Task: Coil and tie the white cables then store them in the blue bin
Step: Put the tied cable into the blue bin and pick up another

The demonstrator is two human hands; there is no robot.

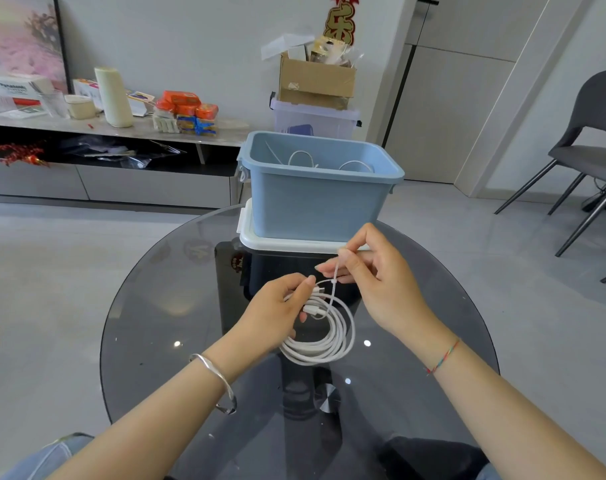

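A coiled white cable (332,344) hangs above the round glass table, held at its top by my left hand (275,315), whose fingers grip the loops near the plugs. A thin white zip tie (334,277) wraps the top of the coil. My right hand (374,275) pinches the tie's free tail between thumb and forefinger and holds it upward. Behind the hands stands the blue bin (315,199), resting on its white lid (277,242). Inside the bin lie other white cables (303,158).
The dark glass table (163,306) has its far edge just behind the bin. A low cabinet (114,181) with boxes and packets runs along the left wall. A clear crate with a cardboard box (315,81) stands behind the bin. A grey chair (592,140) is at the right.
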